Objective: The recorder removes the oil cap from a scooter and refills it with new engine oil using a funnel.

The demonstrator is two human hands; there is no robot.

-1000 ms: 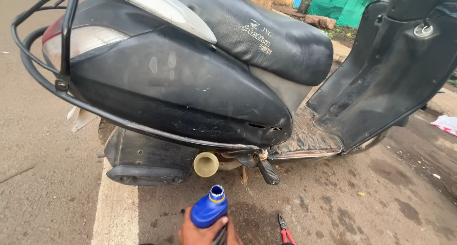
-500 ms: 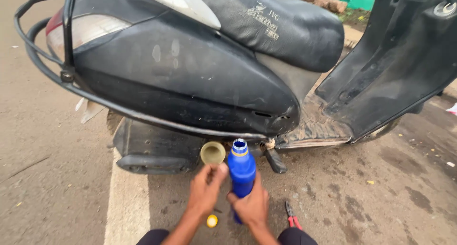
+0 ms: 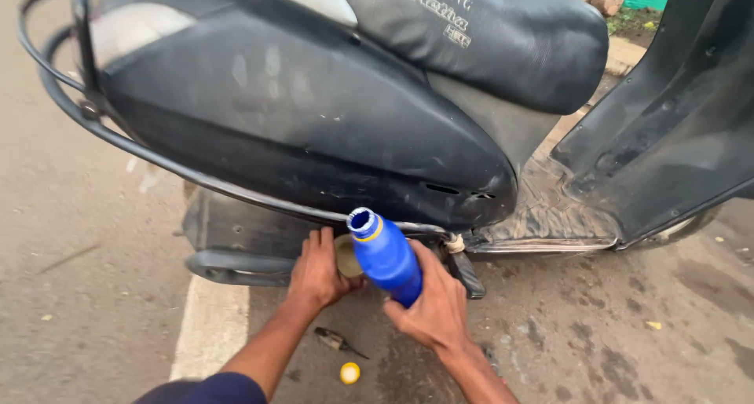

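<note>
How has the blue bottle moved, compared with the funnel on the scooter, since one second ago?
Yes. The blue bottle has risen from below the funnel to beside it, its open mouth now higher, near the scooter body.

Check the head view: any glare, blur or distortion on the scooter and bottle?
Head view: soft daylight, no hard shadows; pale sheen on the black scooter side panel; blue bottle and both hands, left hand and right hand, fairly sharp; rear rack bars at the left edge look bowed, probably lens distortion; yellow cap on the ground is small, slightly soft.
</note>
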